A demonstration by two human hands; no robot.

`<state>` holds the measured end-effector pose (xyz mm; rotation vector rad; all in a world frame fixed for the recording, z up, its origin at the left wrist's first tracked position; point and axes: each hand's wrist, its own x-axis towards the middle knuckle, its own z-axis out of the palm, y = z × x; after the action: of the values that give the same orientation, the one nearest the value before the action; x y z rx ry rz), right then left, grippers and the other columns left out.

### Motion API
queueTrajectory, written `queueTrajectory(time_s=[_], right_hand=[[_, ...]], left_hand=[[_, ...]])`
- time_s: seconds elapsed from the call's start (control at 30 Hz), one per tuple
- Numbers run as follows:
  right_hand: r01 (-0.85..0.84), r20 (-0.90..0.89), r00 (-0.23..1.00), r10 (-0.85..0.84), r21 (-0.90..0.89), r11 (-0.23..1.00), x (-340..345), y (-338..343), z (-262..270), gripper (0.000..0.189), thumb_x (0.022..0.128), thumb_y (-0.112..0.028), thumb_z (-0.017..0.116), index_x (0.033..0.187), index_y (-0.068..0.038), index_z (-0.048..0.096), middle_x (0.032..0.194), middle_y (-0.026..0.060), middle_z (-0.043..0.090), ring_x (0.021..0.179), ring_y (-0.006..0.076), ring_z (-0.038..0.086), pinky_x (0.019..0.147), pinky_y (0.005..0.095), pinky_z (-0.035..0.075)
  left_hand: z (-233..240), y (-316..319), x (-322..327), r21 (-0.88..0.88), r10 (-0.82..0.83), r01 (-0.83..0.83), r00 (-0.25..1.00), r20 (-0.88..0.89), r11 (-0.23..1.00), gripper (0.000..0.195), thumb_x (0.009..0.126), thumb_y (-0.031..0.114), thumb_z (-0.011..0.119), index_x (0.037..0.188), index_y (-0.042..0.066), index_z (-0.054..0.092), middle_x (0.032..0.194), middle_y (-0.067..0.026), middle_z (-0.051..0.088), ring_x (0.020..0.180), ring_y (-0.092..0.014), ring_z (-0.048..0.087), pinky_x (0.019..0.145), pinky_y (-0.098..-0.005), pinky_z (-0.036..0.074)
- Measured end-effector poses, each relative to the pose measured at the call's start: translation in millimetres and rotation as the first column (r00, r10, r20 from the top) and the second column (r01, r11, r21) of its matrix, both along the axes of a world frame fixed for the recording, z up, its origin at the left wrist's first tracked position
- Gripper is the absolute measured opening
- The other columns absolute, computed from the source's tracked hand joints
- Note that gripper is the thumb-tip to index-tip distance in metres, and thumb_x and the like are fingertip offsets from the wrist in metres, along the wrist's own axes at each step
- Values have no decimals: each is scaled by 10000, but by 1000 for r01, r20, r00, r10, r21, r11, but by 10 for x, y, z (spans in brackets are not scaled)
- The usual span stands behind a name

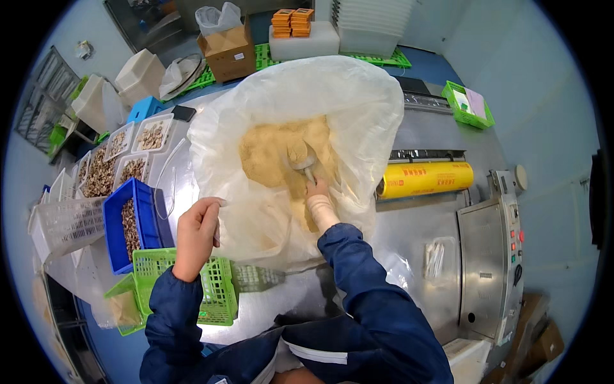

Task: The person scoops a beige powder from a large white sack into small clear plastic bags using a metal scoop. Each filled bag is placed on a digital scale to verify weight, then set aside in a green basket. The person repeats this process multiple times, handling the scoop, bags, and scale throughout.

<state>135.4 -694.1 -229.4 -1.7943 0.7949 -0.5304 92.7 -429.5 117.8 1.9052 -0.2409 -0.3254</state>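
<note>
A large translucent plastic bag (364, 96) lies wide open before me, with tan powder (264, 149) inside. My right hand (317, 188) reaches into the bag and grips the handle of a metal scoop (309, 158), whose bowl holds a heap of the powder. My left hand (197, 233) pinches the bag's left edge between thumb and fingers, above a green plastic basket (223, 288).
To the left stand a blue crate (111, 230) and white baskets (168, 137) of dried pieces. On the right are a yellow roll of film (427, 180), a steel machine (482, 269) with buttons and a tray of white sticks (437, 259). A phone (183, 113) lies beyond the baskets.
</note>
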Motion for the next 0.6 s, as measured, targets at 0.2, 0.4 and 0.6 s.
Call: queueTrajectory(time_s=[0.2,0.4,0.6], right_hand=[[-56,87,996,4,605,794,734,-20,118,232,814,-93,558,1029,-17,602,653,57,571,483,136,502,425,264,395],[-153,134,987,85,651,744,1000,-180,306,192,828,-85,555,1003,-13,592,654,44,576,481,107,493,416,250,390],[-100,150,989,-17,735,671,358,-18,796,258,850,-89,559,1092,-1,578,674,47,576,490,92,477,413,222,368]], left_hand=[[-1,73,-28,23,16,-15,999,-39,1000,175,939,101,474,970,-5,610,486,29,436,390,-36,390,388,-207,310],[59,55,-80,76,1,-1,1000,0,997,167,940,84,469,965,-4,609,484,26,435,390,-37,393,390,-209,310],[-17,17,-33,30,16,-15,1000,-22,999,167,934,97,486,951,-13,610,485,17,438,386,-46,389,381,-214,308]])
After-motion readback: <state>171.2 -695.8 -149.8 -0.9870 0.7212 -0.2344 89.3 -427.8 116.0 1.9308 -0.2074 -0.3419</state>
